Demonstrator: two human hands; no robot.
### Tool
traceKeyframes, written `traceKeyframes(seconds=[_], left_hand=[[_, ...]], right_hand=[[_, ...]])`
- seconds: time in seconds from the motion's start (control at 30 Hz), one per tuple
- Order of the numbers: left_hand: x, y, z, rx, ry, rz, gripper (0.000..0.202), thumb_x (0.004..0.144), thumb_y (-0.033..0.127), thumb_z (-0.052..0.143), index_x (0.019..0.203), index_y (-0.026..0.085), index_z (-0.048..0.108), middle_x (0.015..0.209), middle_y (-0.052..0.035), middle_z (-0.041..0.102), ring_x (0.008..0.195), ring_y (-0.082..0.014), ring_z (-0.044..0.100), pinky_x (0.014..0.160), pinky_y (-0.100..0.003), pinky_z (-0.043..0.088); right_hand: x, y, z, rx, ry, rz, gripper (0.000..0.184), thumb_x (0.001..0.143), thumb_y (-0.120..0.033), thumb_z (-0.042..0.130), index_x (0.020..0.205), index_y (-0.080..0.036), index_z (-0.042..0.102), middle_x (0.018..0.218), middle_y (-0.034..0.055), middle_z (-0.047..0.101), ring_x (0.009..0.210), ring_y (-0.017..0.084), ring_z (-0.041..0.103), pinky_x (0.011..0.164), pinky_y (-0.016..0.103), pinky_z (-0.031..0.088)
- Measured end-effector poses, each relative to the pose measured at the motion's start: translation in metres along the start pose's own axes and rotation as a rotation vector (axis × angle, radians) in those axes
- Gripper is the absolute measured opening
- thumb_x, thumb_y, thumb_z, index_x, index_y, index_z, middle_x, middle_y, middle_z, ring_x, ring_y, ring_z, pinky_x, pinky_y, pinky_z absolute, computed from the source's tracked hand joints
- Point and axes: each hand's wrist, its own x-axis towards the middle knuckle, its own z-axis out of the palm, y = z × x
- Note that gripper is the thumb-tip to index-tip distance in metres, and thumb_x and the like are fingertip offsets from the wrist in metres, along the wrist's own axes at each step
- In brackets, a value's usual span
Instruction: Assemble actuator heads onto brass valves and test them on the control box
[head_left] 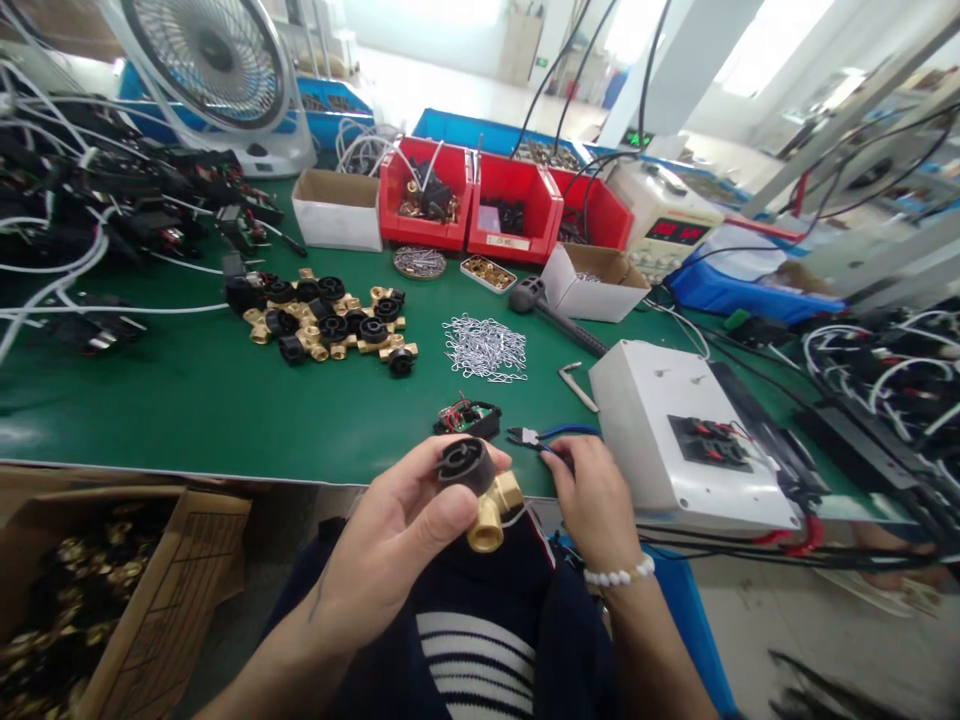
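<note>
hold the brass fitting (486, 527), black cap (466, 465) upward, clasped steadily in the left grip (396, 535) at the front edge of the bench (300, 430). right grip (601, 505) at the blue-handled pliers (531, 437); cannot tell whether closed on them. seat fingers evenly, clear of the circuit module (484, 421).

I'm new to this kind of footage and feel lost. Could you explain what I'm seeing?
There's no machine: these are a person's bare hands, seen by a camera worn on the head, looking forward and down. The left hand holds a brass fitting with a black top. The right hand touches the blue-handled pliers; how firmly is unclear. On the green table lie a circuit part, silvery clips and similar fittings. Red bins stand behind, a white box to the right.
</note>
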Motion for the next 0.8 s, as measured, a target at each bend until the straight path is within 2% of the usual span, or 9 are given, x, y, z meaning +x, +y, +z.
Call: traceKeyframes(seconds=[0.07, 0.17, 0.23, 0.33, 0.47, 0.57, 0.63, 0.73, 0.8], left_hand=[[0.001, 0.001, 0.0, 0.011, -0.007, 0.001, 0.03, 0.095, 0.047, 0.059, 0.116, 0.027, 0.068, 0.122, -0.0029, 0.065, 0.109, -0.0176, 0.059, 0.089, -0.022, 0.046], [0.004, 0.002, 0.001, 0.016, -0.081, -0.022, 0.032, 0.091, 0.05, 0.063, 0.107, 0.023, 0.072, 0.139, -0.0058, 0.056, 0.119, -0.0223, 0.056, 0.096, -0.026, 0.045], [0.006, 0.0, 0.004, -0.054, -0.194, -0.083, 0.036, 0.089, 0.052, 0.065, 0.105, 0.021, 0.071, 0.139, -0.008, 0.056, 0.119, -0.0242, 0.056, 0.097, -0.03, 0.045], [0.008, -0.003, 0.007, -0.182, -0.369, -0.193, 0.042, 0.087, 0.057, 0.064, 0.105, 0.019, 0.069, 0.112, -0.0091, 0.065, 0.094, -0.0191, 0.061, 0.083, -0.028, 0.048], [0.007, 0.0, 0.002, -0.244, -0.292, -0.162, 0.043, 0.089, 0.059, 0.059, 0.096, 0.017, 0.068, 0.091, -0.0071, 0.065, 0.076, -0.0149, 0.058, 0.069, -0.025, 0.047], [0.005, 0.007, -0.004, -0.028, -0.161, -0.108, 0.04, 0.091, 0.057, 0.058, 0.104, 0.02, 0.068, 0.112, -0.0102, 0.069, 0.1, -0.0224, 0.065, 0.085, -0.03, 0.051], [0.004, 0.011, -0.004, 0.119, -0.078, -0.055, 0.039, 0.092, 0.052, 0.061, 0.116, 0.021, 0.064, 0.123, -0.0112, 0.068, 0.1, -0.0218, 0.067, 0.088, -0.032, 0.053], [0.003, 0.012, 0.002, 0.139, -0.036, -0.005, 0.035, 0.096, 0.041, 0.06, 0.125, 0.022, 0.058, 0.111, -0.0088, 0.07, 0.082, -0.015, 0.069, 0.079, -0.027, 0.057], [0.002, 0.009, 0.007, 0.109, -0.04, -0.002, 0.033, 0.096, 0.036, 0.061, 0.126, 0.022, 0.057, 0.099, -0.0052, 0.07, 0.086, -0.0142, 0.07, 0.083, -0.024, 0.057]], right_hand=[[-0.004, -0.006, -0.008, 0.167, 0.041, 0.061, 0.022, 0.093, -0.038, 0.051, 0.09, -0.019, 0.061, 0.082, 0.0092, 0.065, 0.077, 0.024, 0.06, 0.073, 0.04, 0.047], [-0.014, -0.03, -0.026, 0.638, 0.035, 0.2, 0.025, 0.095, -0.044, 0.055, 0.098, -0.02, 0.06, 0.069, -0.0008, 0.056, 0.058, 0.013, 0.049, 0.056, 0.027, 0.041], [-0.019, -0.045, -0.035, 0.988, -0.095, 0.283, 0.026, 0.094, -0.046, 0.059, 0.095, -0.02, 0.059, 0.065, -0.0049, 0.051, 0.049, 0.007, 0.037, 0.049, 0.022, 0.033], [-0.02, -0.058, -0.043, 1.276, -0.331, 0.4, 0.027, 0.091, -0.045, 0.065, 0.088, -0.018, 0.06, 0.064, -0.0069, 0.048, 0.045, 0.003, 0.024, 0.044, 0.018, 0.026], [-0.016, -0.056, -0.054, 1.425, -0.517, 0.464, 0.029, 0.09, -0.046, 0.067, 0.086, -0.018, 0.063, 0.059, -0.0091, 0.037, 0.043, 0.002, 0.014, 0.039, 0.017, 0.018], [-0.016, -0.054, -0.065, 1.519, -0.458, 0.418, 0.032, 0.095, -0.05, 0.058, 0.081, -0.022, 0.064, 0.053, -0.0101, 0.023, 0.04, 0.005, 0.007, 0.036, 0.017, 0.016], [-0.02, -0.055, -0.069, 1.503, -0.389, 0.35, 0.035, 0.096, -0.056, 0.051, 0.082, -0.027, 0.066, 0.05, -0.0096, 0.02, 0.037, 0.007, 0.007, 0.034, 0.018, 0.018], [-0.03, -0.058, -0.063, 1.402, -0.355, 0.221, 0.03, 0.092, -0.059, 0.058, 0.097, -0.032, 0.07, 0.048, -0.0077, 0.035, 0.035, 0.008, 0.023, 0.036, 0.022, 0.029], [-0.037, -0.062, -0.055, 1.338, -0.341, 0.129, 0.028, 0.093, -0.054, 0.06, 0.109, -0.033, 0.07, 0.055, -0.0047, 0.051, 0.039, 0.009, 0.038, 0.042, 0.024, 0.037]])
